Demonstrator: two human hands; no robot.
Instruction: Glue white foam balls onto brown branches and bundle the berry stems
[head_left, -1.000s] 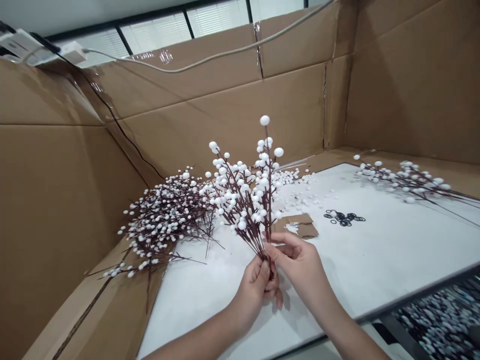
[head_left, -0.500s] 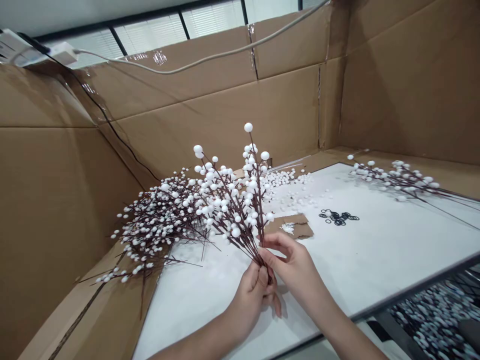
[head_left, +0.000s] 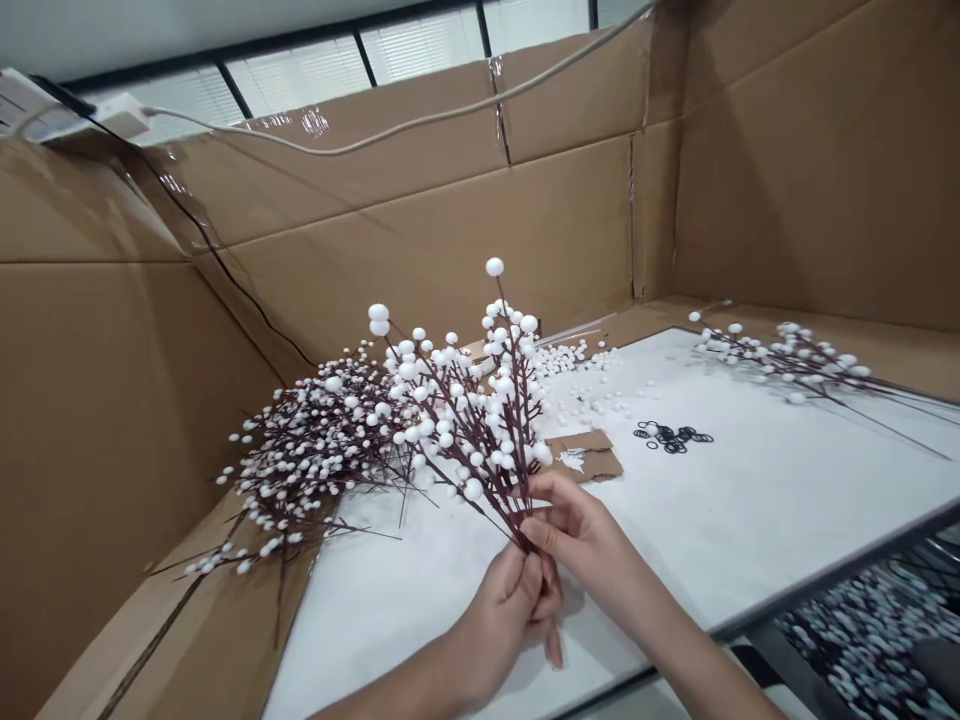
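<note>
A bunch of artificial berry stems (head_left: pixel 480 430), brown with white balls, stands upright and fanned out in front of me. My left hand (head_left: pixel 510 610) is closed around the lower ends of the stems, its fingers wrapped about them. Just above it, my right hand (head_left: pixel 570 520) pinches the stems on the right side between thumb and fingers. The stem ends inside my left hand are hidden. Behind the bunch, a torn piece of cardboard (head_left: pixel 600 462) with white scraps on it lies on the white board.
A large heap of berry stems (head_left: pixel 315 450) lies at the left. More stems (head_left: pixel 795 360) rest at the right, with small black rings (head_left: pixel 675 437) nearer the middle. Loose white balls (head_left: pixel 562 357) are scattered behind. Cardboard walls (head_left: pixel 420 230) surround the white board (head_left: pixel 750 520).
The bunch has spread a little wider, its left stems leaning further left. Both hands keep their grip and have dropped slightly in view.
</note>
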